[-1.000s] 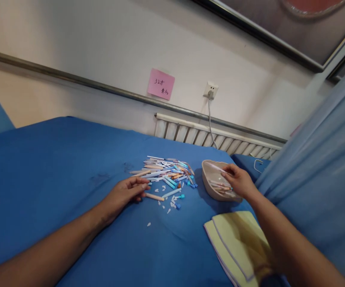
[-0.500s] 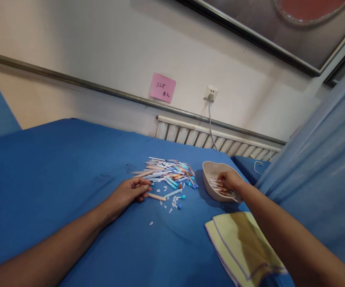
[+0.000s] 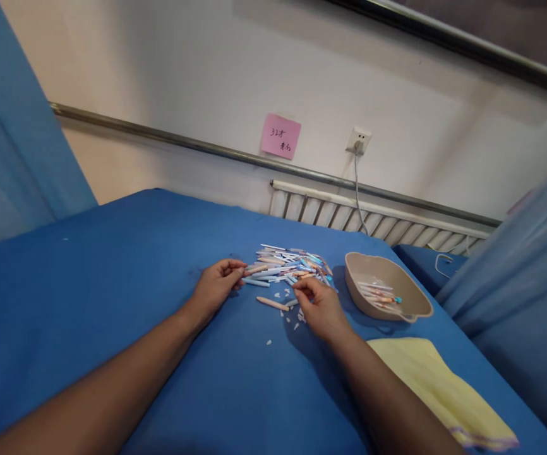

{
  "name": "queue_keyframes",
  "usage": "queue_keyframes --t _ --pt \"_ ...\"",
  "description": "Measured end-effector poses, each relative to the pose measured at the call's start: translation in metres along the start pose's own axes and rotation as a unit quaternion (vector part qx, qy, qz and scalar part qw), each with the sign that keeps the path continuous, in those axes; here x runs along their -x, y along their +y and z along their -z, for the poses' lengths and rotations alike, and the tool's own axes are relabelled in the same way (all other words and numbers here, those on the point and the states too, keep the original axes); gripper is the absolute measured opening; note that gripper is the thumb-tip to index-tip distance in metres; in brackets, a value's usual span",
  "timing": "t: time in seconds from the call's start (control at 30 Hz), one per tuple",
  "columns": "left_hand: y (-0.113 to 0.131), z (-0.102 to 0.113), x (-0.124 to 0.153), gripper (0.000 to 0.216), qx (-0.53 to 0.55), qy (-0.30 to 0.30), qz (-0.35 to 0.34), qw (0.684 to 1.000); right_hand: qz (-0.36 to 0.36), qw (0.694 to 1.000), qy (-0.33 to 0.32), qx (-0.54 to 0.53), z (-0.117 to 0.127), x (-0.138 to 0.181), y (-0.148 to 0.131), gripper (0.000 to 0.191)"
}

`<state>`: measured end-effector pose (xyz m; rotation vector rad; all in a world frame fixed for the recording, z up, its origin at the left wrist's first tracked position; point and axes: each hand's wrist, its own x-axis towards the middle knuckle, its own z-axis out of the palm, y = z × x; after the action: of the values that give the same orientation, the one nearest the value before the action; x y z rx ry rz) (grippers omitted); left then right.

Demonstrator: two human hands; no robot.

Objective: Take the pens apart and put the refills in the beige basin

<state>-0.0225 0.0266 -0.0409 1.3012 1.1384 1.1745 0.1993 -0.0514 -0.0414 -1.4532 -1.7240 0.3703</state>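
Observation:
A pile of slim pen-like sticks (image 3: 283, 260) in white, peach, blue and orange lies on the blue cloth. At its left edge is my left hand (image 3: 217, 283), thumb and fingers pinched together beside a peach stick (image 3: 257, 269); whether it grips that stick is unclear. My right hand (image 3: 319, 308) is at the pile's front right, fingertips closed near a light blue stick; what they hold, if anything, is hidden. Between the hands lies a loose peach stick (image 3: 272, 303), with small white pointed pieces (image 3: 296, 326) scattered around it.
A beige basin (image 3: 410, 292) on the right holds several white and brown sticks (image 3: 376, 294). In front of it lies a yellow cloth (image 3: 437, 379), partly behind my right forearm. A radiator (image 3: 335, 212) and a metal rail (image 3: 198, 145) run along the wall; blue curtains (image 3: 534, 272) hang at the sides.
My right hand has come out of the basin and moved left to the pile. My left hand stays at the pile's left edge. The view has shifted, so the scene sits farther right.

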Motion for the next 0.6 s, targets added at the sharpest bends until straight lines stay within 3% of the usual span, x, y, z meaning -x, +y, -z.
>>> queue_keyframes --t 0.13,0.3,0.47,0.6 --pt "0.000 0.003 -0.004 0.033 -0.016 0.016 -0.019 1.000 -0.050 0.998 -0.008 0.026 0.004 -0.001 0.043 0.015" --pt "-0.008 -0.008 0.001 0.029 -0.098 -0.066 -0.041 0.992 -0.150 0.987 0.029 -0.059 0.014 -0.012 0.074 0.022" --pt "-0.007 -0.014 0.009 0.025 -0.252 -0.133 -0.101 0.953 -0.122 0.991 0.003 -0.051 0.006 -0.014 0.077 0.022" --pt "-0.009 -0.012 0.012 0.022 -0.316 -0.205 -0.183 0.908 -0.070 0.997 -0.023 -0.006 0.000 -0.012 0.071 0.022"
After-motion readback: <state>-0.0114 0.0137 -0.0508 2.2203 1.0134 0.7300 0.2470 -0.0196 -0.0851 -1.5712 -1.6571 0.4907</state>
